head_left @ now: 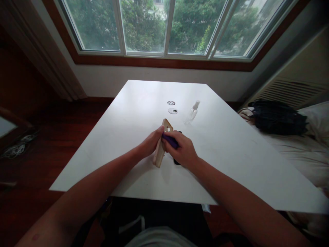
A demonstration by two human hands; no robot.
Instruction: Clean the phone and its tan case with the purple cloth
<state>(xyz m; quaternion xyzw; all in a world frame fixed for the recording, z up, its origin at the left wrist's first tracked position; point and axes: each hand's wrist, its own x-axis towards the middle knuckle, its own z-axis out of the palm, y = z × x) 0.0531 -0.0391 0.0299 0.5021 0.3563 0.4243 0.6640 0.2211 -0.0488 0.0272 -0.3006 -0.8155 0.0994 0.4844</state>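
Observation:
Over the middle of the table, my left hand (pixel 151 142) grips a beige phone case (pixel 158 158) by its side, holding it tilted on edge. Camera cut-outs show near the case's upper end. My right hand (pixel 185 150) is closed around a slim purple object (pixel 170 140), whose front end meets the case close to the left fingers. What kind of object it is, I cannot make out. Beneath the right hand lies a flat black thing (pixel 177 162), perhaps a phone, mostly covered by the hand.
A clear spray bottle (pixel 194 109) stands on the white table (pixel 123 120), beyond my right hand. Two small round discs (pixel 173 111) lie past the case. A bed with dark clothing (pixel 279 118) is at the right, and a window runs along the far wall.

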